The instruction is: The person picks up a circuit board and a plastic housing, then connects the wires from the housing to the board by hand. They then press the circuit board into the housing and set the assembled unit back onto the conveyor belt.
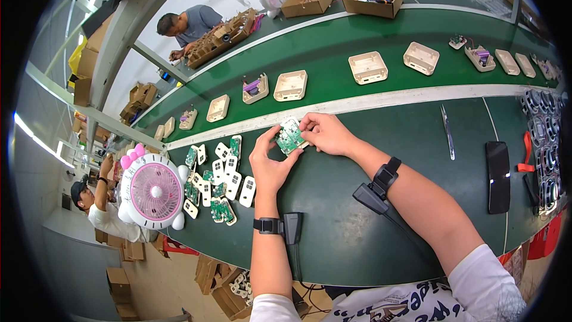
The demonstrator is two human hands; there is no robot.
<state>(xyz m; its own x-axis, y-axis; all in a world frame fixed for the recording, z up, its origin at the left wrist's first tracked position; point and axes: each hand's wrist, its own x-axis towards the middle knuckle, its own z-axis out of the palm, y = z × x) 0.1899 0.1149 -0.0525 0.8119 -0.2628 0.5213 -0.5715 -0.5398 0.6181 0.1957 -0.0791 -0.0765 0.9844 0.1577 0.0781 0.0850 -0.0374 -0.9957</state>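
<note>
A green circuit board (pixel 289 137) is held above the dark green bench, just short of the white rail. My left hand (pixel 268 166) grips it by its left and lower edges between thumb and fingers. At the board's right edge, the fingers of my right hand (pixel 329 134) are pinched together; they hide whatever small part may be between them. To the left of my left hand lies a loose pile of cream plastic plates (pixel 231 183) and more green boards (pixel 221 210). Each wrist wears a black strap with a small black box.
Beyond the rail, a green conveyor belt (pixel 328 86) carries cream housings (pixel 367 68), some with purple cells. Tweezers (pixel 447 132), a black phone-like slab (pixel 498 177) and several metal-ringed parts (pixel 543 149) lie right. A pink-and-white fan (pixel 156 192) stands left. Two people work farther off.
</note>
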